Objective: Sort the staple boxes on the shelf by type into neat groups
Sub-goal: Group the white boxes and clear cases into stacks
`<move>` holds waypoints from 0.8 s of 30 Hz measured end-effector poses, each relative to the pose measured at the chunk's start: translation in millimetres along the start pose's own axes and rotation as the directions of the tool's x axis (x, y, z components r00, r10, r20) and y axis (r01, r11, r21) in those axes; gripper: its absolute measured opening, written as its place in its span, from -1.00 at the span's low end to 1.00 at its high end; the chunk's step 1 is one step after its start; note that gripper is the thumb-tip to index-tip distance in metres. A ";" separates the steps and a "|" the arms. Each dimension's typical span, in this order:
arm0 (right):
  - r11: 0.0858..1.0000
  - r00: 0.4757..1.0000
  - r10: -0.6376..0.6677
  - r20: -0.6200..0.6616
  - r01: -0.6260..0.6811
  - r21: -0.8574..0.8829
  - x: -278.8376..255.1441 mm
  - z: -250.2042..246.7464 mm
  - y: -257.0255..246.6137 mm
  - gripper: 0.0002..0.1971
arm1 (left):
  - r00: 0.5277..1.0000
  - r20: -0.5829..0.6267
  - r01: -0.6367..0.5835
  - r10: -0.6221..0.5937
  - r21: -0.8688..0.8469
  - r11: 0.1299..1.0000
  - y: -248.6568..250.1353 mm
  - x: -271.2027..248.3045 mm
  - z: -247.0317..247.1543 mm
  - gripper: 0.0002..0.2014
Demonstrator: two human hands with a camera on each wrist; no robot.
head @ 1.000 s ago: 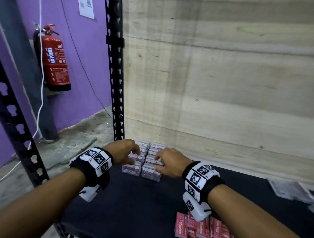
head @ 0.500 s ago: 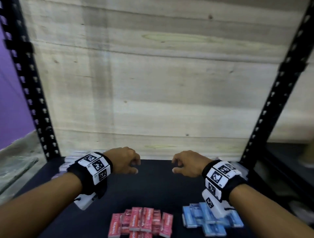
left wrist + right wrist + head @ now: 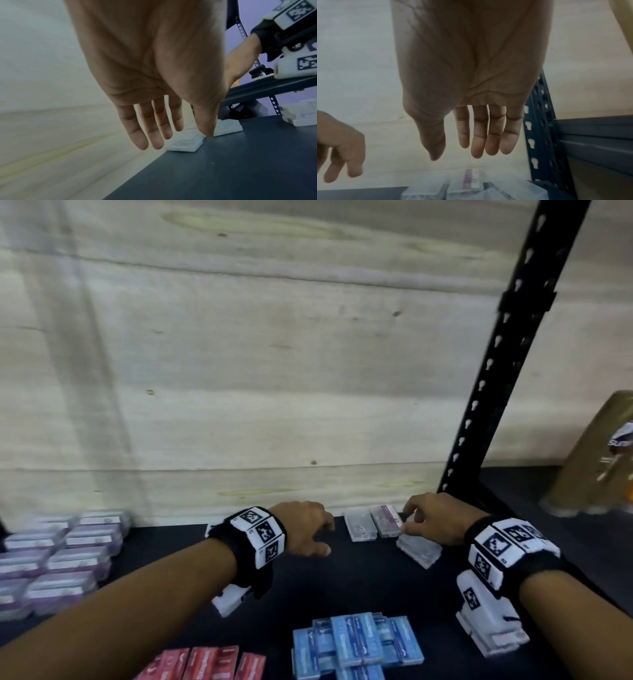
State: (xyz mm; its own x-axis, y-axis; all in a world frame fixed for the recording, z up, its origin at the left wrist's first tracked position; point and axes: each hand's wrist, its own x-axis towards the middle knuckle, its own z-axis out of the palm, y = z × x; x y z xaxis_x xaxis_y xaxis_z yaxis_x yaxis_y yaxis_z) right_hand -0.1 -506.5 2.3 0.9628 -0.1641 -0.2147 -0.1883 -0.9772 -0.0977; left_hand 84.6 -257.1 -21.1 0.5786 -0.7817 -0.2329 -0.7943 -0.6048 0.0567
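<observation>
Purple boxes (image 3: 58, 556): clear-lidded staple boxes with purple labels, lined up in two neat rows at the shelf's left end.
Loose boxes (image 3: 373, 523): three clear boxes by the back board at right, one showing a purple label; the nearest lies askew.
Blue boxes (image 3: 356, 643): stacked pile at the front edge.
Red boxes (image 3: 205, 662): standing side by side, front left of the blue.
Shelf (image 3: 359, 580): dark mat surface.
Left hand (image 3: 305, 529): grip empty, fingers relaxed.
Right hand (image 3: 435, 522): grip empty, fingers straight above the loose boxes.
</observation>
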 end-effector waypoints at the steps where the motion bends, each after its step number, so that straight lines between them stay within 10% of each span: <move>1: 1.000 1.000 0.007 0.010 -0.007 -0.002 3.4 1.1 3.7 -0.58 | 1.000 0.000 -0.006 0.006 0.012 1.000 3.9 9.6 0.7 -0.46; 13: 0.992 0.999 0.042 0.031 -0.038 -0.122 74.4 20.2 15.7 -0.59 | 0.990 0.051 -0.137 0.133 0.095 0.986 7.2 92.7 19.5 -0.17; 24: 0.970 0.987 0.107 0.122 -0.077 -0.232 100.3 35.5 5.5 -0.52 | 0.973 -0.032 -0.214 0.229 0.255 0.943 3.9 84.8 27.6 -0.35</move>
State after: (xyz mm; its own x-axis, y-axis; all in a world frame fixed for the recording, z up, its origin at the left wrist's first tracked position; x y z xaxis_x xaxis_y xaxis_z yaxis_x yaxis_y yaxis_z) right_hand 88.6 -523.6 -54.3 0.9062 -0.2502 -0.3409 -0.2115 -0.9663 0.1470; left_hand 125.4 -321.5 -67.4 0.3869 -0.9039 -0.1825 -0.9199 -0.3646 -0.1445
